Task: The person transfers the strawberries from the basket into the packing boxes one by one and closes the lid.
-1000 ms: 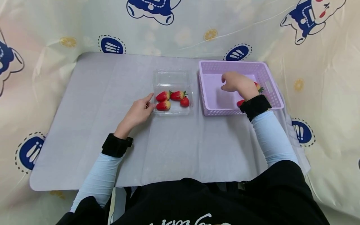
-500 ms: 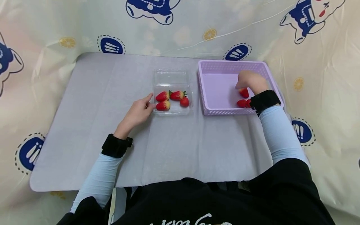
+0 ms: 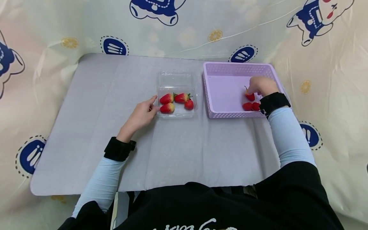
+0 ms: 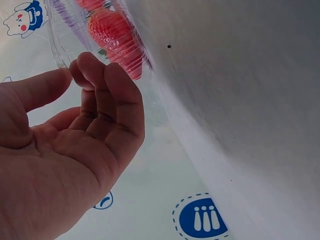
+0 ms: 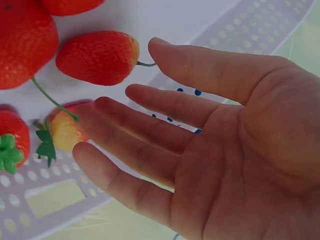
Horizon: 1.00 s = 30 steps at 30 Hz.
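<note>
My left hand (image 3: 141,114) holds the left rim of a clear plastic box (image 3: 184,114); in the left wrist view its thumb and fingertips meet at the box's edge. Several strawberries (image 3: 167,108) lie in the box, whose lid is folded back. Over the right part of a purple basket (image 3: 219,114) is my right hand (image 3: 262,85). The right wrist view shows that hand (image 5: 200,140) with fingers spread and nothing in its grasp. Beside its thumb lies a red strawberry (image 5: 97,57) with a thin stem, and more strawberries (image 5: 10,140) surround the fingertips.
A grey cloth (image 3: 178,150) covers the table. The basket stands close to the right of the box, its perforated walls (image 3: 230,114) rising around the strawberries. A printed curtain (image 3: 184,35) hangs behind the table and along both sides.
My right hand has moved right inside the basket and then slightly down toward the strawberries, uncovering several of them. The left hand and the plastic box stay in place.
</note>
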Each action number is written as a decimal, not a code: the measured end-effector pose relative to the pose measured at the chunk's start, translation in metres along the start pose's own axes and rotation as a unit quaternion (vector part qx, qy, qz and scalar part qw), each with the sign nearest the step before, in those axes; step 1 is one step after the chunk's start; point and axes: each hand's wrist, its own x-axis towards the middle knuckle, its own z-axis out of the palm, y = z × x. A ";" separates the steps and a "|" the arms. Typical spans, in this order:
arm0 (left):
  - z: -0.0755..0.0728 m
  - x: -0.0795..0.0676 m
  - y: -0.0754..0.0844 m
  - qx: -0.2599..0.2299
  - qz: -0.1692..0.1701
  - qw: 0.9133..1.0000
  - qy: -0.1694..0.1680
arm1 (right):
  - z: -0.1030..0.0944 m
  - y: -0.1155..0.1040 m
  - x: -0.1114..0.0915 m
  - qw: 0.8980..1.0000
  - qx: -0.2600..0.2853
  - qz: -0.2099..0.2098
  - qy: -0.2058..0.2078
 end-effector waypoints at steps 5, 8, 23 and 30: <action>-0.001 0.000 0.000 0.005 0.002 1.000 -0.003 | 0.001 0.003 0.003 0.999 0.007 -0.026 -0.018; -0.001 0.000 0.000 0.004 0.001 1.000 -0.006 | 0.003 0.000 0.006 0.999 0.009 -0.045 -0.027; -0.001 0.001 0.001 0.011 0.001 1.000 -0.002 | 0.004 -0.005 0.011 0.999 0.011 -0.016 -0.035; -0.001 0.002 0.001 0.011 0.001 1.000 -0.004 | 0.004 -0.008 0.014 0.999 0.025 -0.008 -0.041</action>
